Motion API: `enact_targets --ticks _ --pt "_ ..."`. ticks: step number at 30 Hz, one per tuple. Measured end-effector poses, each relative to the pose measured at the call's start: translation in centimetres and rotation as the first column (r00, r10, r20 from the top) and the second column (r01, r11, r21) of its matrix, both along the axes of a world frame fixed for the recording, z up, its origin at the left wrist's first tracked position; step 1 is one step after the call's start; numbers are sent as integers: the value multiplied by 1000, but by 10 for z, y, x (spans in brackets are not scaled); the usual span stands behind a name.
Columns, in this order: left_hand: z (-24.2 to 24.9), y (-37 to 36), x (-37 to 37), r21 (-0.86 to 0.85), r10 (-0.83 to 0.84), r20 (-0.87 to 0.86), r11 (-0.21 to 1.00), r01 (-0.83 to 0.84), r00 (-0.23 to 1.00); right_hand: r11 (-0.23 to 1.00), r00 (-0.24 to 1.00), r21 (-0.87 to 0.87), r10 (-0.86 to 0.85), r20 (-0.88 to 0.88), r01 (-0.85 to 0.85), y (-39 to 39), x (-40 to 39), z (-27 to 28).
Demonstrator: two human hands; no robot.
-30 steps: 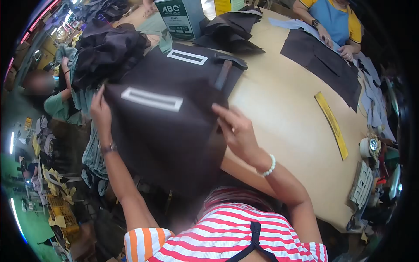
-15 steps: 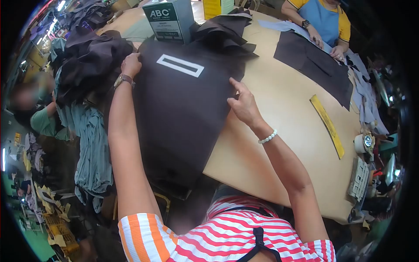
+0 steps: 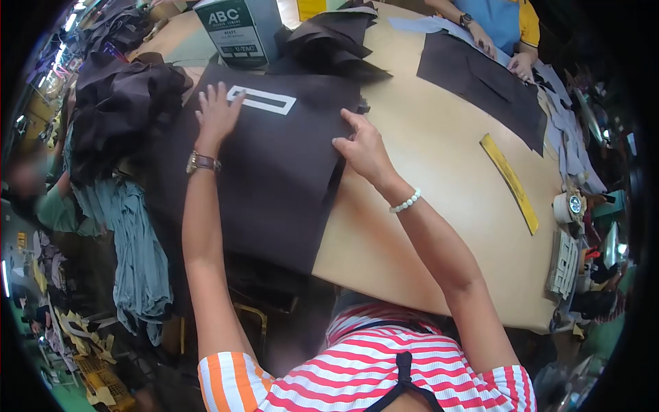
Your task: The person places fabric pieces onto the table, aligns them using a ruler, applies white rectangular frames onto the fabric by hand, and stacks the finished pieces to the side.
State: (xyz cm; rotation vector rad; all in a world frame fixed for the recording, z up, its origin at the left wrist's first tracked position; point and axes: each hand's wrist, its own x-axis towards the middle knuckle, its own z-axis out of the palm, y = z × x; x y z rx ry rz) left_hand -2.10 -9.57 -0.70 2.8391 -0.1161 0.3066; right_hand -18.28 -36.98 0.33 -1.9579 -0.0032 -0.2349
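Observation:
A dark fabric panel [image 3: 268,165] lies over the table's left part, its lower end hanging past the edge. Near its top is a white rectangular frame-shaped patch [image 3: 285,105] with a dark slot in the middle. My left hand [image 3: 218,118] rests flat on the panel, fingers spread, its fingertips close to the patch's left end. At the panel's right edge is my right hand [image 3: 365,147], with index finger and thumb apart and touching the cloth; its other fingers are partly hidden.
A rubber cement can [image 3: 237,34] stands behind the panel, beside stacked dark pieces [image 3: 329,41]. Dark cloth [image 3: 123,103] is heaped at left, above hanging grey-green cloth [image 3: 137,247]. A yellow strip [image 3: 509,182] lies at right. Across the table, a co-worker's hands touch another dark piece [image 3: 480,86].
My left hand has left the panel's upper left edge and now lies flat and spread beside the white patch. My right hand keeps its place at the right edge. The view has shifted slightly.

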Motion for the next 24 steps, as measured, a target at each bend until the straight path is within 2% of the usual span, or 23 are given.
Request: enact_targets --ticks 2,6,9,10,12,13,16,20,21,24 --pt "-9 -14 -18 -59 -38 -54 998 35 998 996 1000 87 4 -1 -4 -4 7 -18" --pt "-26 -24 -17 -44 1 -53 999 -4 999 938 998 347 34 -59 -12 -4 3 -19" --pt "-29 -27 -16 -25 21 -42 999 -22 999 965 995 243 -84 -58 95 0 7 -18" --pt "-28 -27 -16 -19 28 -40 999 -28 999 984 989 95 -148 -29 150 4 11 -18" --pt "-26 -30 -18 0 43 -58 999 -43 997 944 964 -197 -260 50 264 13 20 -13" --pt "-24 -32 -19 7 53 -66 999 -53 996 950 973 -236 -224 -56 205 14 23 -4" --pt "-17 -36 -24 22 71 -75 997 -69 995 874 976 -471 -193 -103 123 16 30 9" --pt "-14 -39 -23 23 86 -74 996 -84 994 912 963 -398 -190 -193 100 -16 21 27" --pt "-13 -39 -24 22 85 -67 996 -84 994 918 961 -348 -246 -125 190 -24 21 23" --pt "-17 -40 -27 33 101 -75 995 -98 992 946 948 -129 -308 -75 297 -48 11 24"
